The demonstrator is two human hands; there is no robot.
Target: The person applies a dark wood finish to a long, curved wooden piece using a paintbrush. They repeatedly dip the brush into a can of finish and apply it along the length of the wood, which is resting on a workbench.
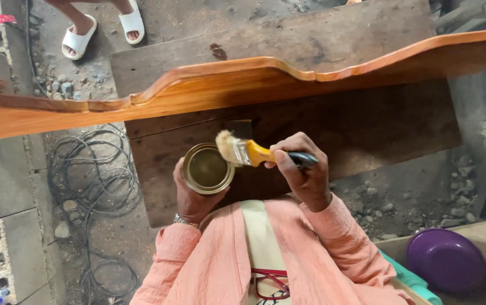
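Note:
My left hand (189,197) holds a round metal can (208,168) of dark liquid from below. My right hand (304,168) grips a paintbrush (248,151) with a yellow and black handle, its pale bristles resting over the can's upper right rim. Just beyond both hands a long glossy orange-brown wooden board (237,85) with a wavy carved top edge lies across the view. My pink sleeves and a pair of red glasses (270,282) hanging at my chest fill the bottom middle.
Under the glossy board a dark, worn wooden bench top (367,124) spans the middle. Concrete blocks (5,192) and coiled cable (93,175) lie at left, a purple bowl (446,260) at bottom right. Another person's feet in white sandals (101,28) stand at top left.

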